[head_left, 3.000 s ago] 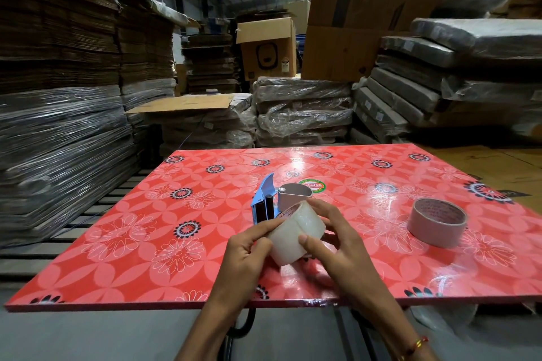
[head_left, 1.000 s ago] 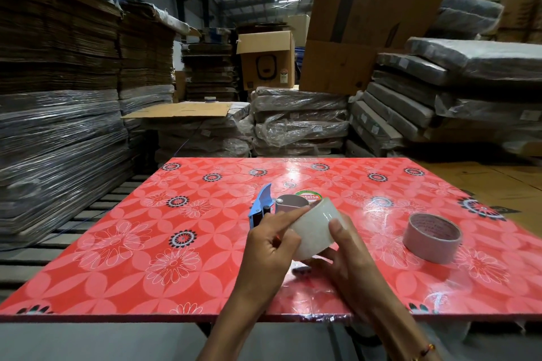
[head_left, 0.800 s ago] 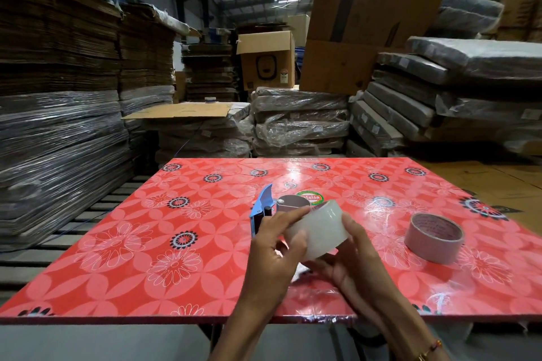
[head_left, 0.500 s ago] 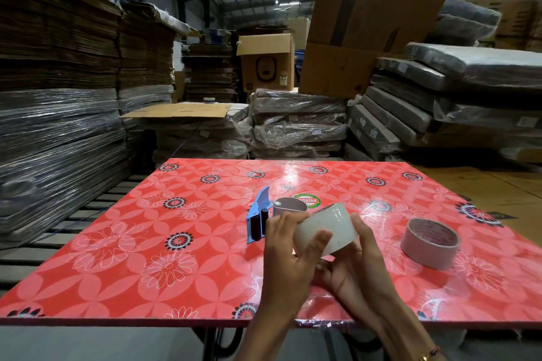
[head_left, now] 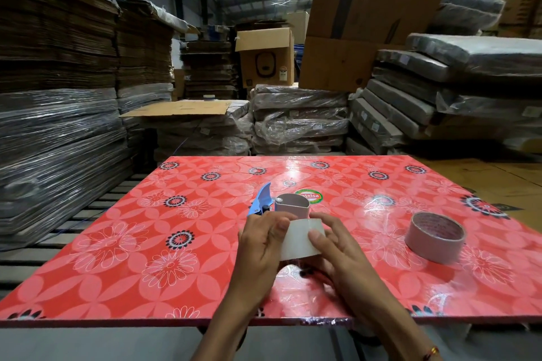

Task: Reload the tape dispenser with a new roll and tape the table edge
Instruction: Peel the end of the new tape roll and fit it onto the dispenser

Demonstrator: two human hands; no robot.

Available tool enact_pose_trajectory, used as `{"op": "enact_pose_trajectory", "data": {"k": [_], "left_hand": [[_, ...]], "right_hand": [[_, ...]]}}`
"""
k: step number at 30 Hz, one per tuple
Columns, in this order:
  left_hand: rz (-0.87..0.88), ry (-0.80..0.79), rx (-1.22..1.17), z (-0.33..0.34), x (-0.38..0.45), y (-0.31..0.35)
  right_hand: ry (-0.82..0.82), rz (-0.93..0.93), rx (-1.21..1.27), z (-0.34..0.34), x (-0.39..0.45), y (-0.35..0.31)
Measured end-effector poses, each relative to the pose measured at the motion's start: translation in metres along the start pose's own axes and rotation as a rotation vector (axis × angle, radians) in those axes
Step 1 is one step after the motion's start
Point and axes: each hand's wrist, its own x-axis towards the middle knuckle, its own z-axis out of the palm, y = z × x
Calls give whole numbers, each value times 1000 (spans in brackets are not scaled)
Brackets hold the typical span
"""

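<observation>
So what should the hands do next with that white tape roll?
Probably pick the loose end free. Both hands, left and right, hold the clear tape roll with fingertips on its face, and the blue dispenser sits behind, not yet reloaded.

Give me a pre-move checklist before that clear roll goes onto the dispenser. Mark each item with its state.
1. Clear tape roll held by both the left hand and right hand: ok.
2. Loose tape end found and lifted: cannot tell.
3. Blue dispenser within reach, just behind the hands: ok.
4. Dispenser hub free of the old core: cannot tell; a cardboard core sits right beside it, hub hidden.
5. Spare roll lying flat, well clear to the right: ok.
6. Near table edge unobstructed for taping: ok.
</observation>
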Motion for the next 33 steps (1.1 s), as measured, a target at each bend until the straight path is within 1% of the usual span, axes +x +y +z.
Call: {"op": "enact_pose_trajectory", "data": {"k": [2,4,6,7,8,10,12,14,15,16,18,20,26,28,31,33], "left_hand": [[-12,-80,-21,-5,-1,-3],[-77,-182,-135,-9,-5,-3],[-142,-277,-235,-11,-9,-1],[-145,-293,-232,-11,-11,0],[-146,-291,-227,-9,-12,-1],[-141,-229,-237,-7,-12,-2],[-121,-146,-228,-8,-12,-1],[-168,-110,-282,-11,-13,1],[-204,-114,-318,-11,-13,4],[-217,-119,-332,-12,-14,6],[-178,-153,-285,-11,-13,5],[-177,-176,-282,-11,-13,5],[-176,-205,-340,-10,-12,5],[-205,-221,-351,-11,-11,6],[-285,-290,-410,-13,-12,7],[-248,-305,-397,-13,-12,5]], "right_hand": [[27,14,73,0,0,-1],[76,21,100,0,3,-2],[114,1,90,1,4,-2],[117,-24,60,0,4,-1],[109,-50,18,-1,3,-1],[53,-83,-119,0,-2,1],[-18,-131,-346,3,-7,2],[-41,-211,-592,5,-6,7],[-53,-234,-641,7,-5,7],[-60,-232,-628,7,-5,7],[-54,-214,-555,5,-6,4],[-52,-217,-525,4,-8,2],[-100,-215,-555,4,-5,7],[-79,-227,-536,5,-5,7],[-25,-243,-520,5,-6,5],[6,-241,-491,4,-7,4]]}}
